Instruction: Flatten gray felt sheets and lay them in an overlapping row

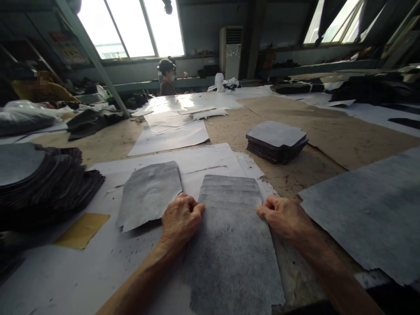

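Several grey fabric pieces [229, 245] lie fanned in front of me, their far edges stepped one behind another. My left hand [183, 216] is closed on the left edge of these pieces, near the far end. On the opposite edge my right hand [278, 214] pinches them between thumb and fingers. A separate grey fabric piece [149, 194] rests just left of my left hand, slightly curled, with a dark underside showing at its near edge. My curled fingertips are partly hidden.
Dark, grey-topped fabric stacks stand at the left [49, 183] and beyond my right hand [275, 140]. A yellow-brown card [82, 230] lies near the left stack. A large grey sheet [367, 210] covers the right side. Two people sit across the table, near a slanted post [98, 61].
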The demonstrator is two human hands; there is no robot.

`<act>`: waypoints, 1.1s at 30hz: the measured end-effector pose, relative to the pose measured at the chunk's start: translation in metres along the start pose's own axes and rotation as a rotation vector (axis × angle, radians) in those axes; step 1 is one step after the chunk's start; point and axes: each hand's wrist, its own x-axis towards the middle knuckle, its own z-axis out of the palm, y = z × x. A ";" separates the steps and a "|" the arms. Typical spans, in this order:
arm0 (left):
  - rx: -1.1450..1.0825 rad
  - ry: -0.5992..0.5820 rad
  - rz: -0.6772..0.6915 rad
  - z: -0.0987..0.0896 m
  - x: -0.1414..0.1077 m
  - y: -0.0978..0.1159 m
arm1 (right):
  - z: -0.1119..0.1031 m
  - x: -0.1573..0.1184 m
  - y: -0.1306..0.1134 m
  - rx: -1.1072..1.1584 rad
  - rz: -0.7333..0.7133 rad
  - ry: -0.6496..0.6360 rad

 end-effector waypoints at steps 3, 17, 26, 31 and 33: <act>-0.006 -0.003 -0.001 -0.001 0.000 0.000 | 0.001 0.000 0.002 0.017 -0.039 0.049; 0.093 0.083 0.020 0.002 -0.007 0.005 | 0.003 -0.005 0.009 0.030 -0.344 0.267; 0.015 0.065 0.040 0.001 -0.008 0.004 | -0.026 0.023 -0.004 0.048 -0.396 -0.190; 0.001 0.077 0.032 0.001 -0.006 0.003 | -0.012 0.019 0.006 0.240 -0.438 -0.128; -0.008 0.073 0.027 0.001 -0.005 0.003 | -0.003 0.013 0.012 0.328 -0.524 -0.028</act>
